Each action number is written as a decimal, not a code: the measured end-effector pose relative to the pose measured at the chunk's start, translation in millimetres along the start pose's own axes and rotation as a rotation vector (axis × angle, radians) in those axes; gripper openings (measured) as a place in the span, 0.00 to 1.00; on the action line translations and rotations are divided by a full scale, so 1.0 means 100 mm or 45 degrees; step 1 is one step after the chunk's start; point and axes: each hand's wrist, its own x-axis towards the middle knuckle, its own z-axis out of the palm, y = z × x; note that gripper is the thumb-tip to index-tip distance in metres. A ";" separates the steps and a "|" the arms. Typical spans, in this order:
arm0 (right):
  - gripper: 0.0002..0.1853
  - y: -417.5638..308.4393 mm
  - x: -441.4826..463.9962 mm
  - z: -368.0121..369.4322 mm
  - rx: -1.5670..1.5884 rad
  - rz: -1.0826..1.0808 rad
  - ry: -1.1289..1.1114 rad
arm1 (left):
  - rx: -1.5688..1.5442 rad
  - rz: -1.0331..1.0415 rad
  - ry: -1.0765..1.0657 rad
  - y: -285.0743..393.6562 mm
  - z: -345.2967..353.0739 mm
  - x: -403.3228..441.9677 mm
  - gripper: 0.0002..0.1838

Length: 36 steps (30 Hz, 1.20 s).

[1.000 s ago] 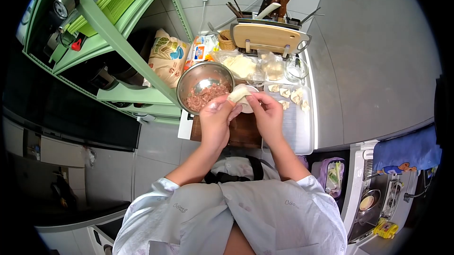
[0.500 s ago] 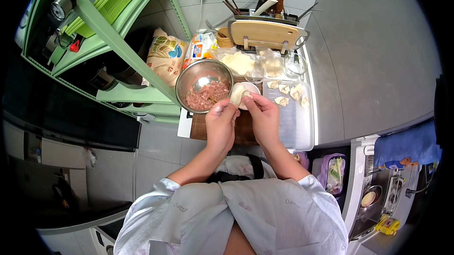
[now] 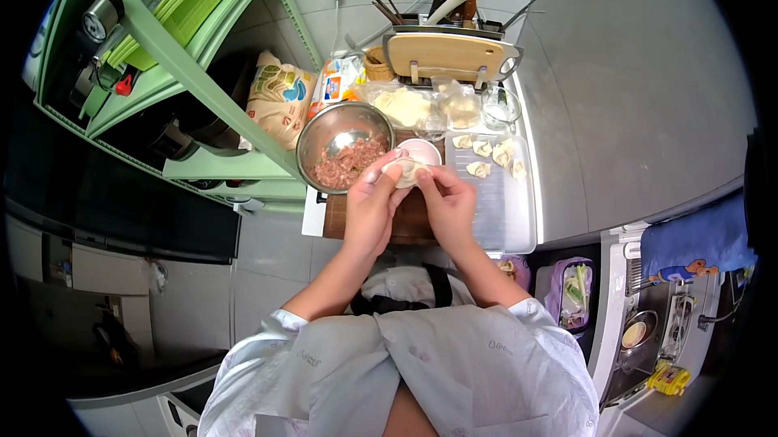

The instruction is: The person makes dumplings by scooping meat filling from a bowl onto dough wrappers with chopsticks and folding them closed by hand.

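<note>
Between my two hands is a pale dough wonton (image 3: 408, 173), pinched at both sides. My left hand (image 3: 373, 202) is closed on its left edge, the thumb pressed on top. My right hand (image 3: 448, 203) grips the right edge between thumb and fingers. Just behind the wonton a small pink-white bowl (image 3: 425, 150) shows in part. To the left stands a steel mixing bowl (image 3: 312, 133) with minced meat (image 3: 350, 164) in it. Several folded wontons (image 3: 502, 152) lie in the far part of a translucent plastic tray (image 3: 504, 214) on the right.
A brown wooden board (image 3: 412, 222) lies under my hands. Behind are a bag of dough wrappers (image 3: 403, 106), a glass cup (image 3: 501, 108), and a cutting board (image 3: 450, 57) in a knife rack. A green shelf (image 3: 190, 72) rises close on the left.
The wonton has gone from a raised, folded-over strip to a flatter, rounder shape between my fingers. Both hands stay closed on it, with the fingers shifted. The view has tilted slightly.
</note>
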 end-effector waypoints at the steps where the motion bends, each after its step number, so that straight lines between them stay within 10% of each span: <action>1: 0.09 -0.03 0.01 -0.02 0.002 0.117 -0.032 | 0.008 -0.006 0.011 -0.01 -0.03 0.03 0.19; 18: 0.09 0.04 -0.12 -0.64 -0.286 0.356 -0.115 | 0.199 -0.240 0.020 -0.42 -0.04 -0.01 0.24; 36: 0.15 0.96 0.19 -1.97 -1.035 0.266 0.561 | 0.423 -0.579 -0.284 -0.33 -0.39 -0.16 0.15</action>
